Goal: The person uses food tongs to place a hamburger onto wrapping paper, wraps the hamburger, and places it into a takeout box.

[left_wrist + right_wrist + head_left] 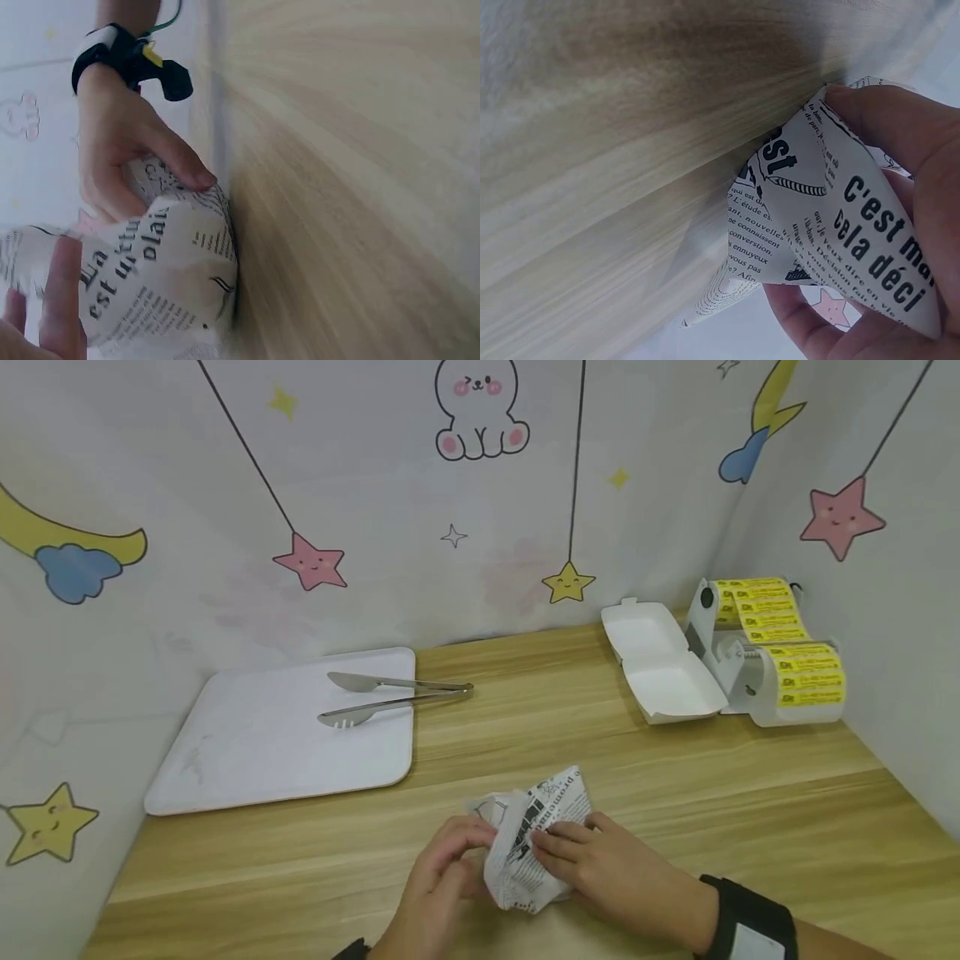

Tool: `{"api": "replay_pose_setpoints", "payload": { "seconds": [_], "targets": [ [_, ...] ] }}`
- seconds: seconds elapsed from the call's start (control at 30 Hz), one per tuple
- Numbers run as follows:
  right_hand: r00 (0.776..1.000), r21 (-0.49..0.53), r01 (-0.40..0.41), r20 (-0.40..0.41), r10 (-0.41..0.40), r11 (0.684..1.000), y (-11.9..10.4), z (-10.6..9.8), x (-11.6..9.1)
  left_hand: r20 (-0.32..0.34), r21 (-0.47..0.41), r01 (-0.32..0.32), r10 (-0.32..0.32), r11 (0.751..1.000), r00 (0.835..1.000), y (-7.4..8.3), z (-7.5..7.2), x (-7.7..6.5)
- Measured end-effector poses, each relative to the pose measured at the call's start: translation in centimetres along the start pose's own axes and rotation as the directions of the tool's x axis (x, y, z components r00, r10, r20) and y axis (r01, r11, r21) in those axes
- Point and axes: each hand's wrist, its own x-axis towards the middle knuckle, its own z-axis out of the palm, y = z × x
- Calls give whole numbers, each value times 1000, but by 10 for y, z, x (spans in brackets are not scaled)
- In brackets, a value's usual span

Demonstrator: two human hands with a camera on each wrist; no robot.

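A bundle wrapped in newsprint-patterned paper (536, 860) lies near the front of the wooden table; what is inside stays hidden. My right hand (600, 868) grips its right side, and in the right wrist view the thumb and fingers are on opposite sides of the paper (817, 202). On the left, my left hand (442, 877) touches a loose edge of the wrap with its fingertips. Its nearer fingers (61, 300) look fairly straight in front of the paper (165, 277) in the left wrist view.
A white tray (255, 735) stands at the back left, with metal tongs (375, 708) lying across its right edge. At the back right are an opened white takeaway box (663, 681) and a label dispenser (738, 681) with yellow labels. Printed cloth walls border the table.
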Motion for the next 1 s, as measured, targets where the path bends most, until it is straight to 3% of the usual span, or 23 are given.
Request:
{"api": "replay_pose_setpoints", "payload": {
  "seconds": [0.07, 0.1, 0.17, 0.23, 0.3, 0.43, 0.57, 0.63, 0.7, 0.8, 0.87, 1.0],
  "targets": [
    [1000, -1, 4, -9, -4, 1000, 0, 1, 0, 29, 180, -4, -2, 984, 1000, -4, 0, 3],
    [1000, 0, 7, -15, -7, 1000, 0, 1, 0, 48, 294, -17, 3, 956, 999, -6, 1, 5],
    [999, -1, 16, -38, -16, 1000, 0, 2, -1, 96, 497, -81, 38, 864, 995, -11, 3, 7],
    [999, 2, 20, -49, -19, 1000, 0, 2, -1, 145, 622, -145, 70, 770, 987, -14, 6, 7],
    [999, 7, 17, -43, -17, 1000, 0, 2, -2, 173, 667, -165, 64, 727, 983, -17, 9, 7],
    [1000, 21, 4, -18, -4, 1000, 1, 1, -3, 213, 695, -161, 12, 701, 977, -18, 13, 8],
    [1000, 59, -6, -15, 7, 998, 1, 2, -4, 262, 758, -152, -82, 634, 962, -18, 13, 9],
    [1000, 72, -3, -26, 4, 997, 1, 3, -5, 284, 756, -141, -127, 639, 950, -18, 11, 10],
    [999, 82, 5, -47, -1, 997, 1, 4, -6, 289, 726, -121, -142, 677, 947, -18, 9, 12],
    [997, 86, 17, -78, -11, 996, 2, 6, -8, 276, 691, -121, -106, 712, 955, -17, 8, 17],
    [995, 110, 22, -95, -12, 994, 3, 6, -9, 260, 710, -146, -64, 689, 963, -17, 10, 19],
    [995, 268, 8, -98, 19, 963, 7, 6, -16, 248, 773, -183, -24, 608, 968, -14, 14, 22]
  ]
}}
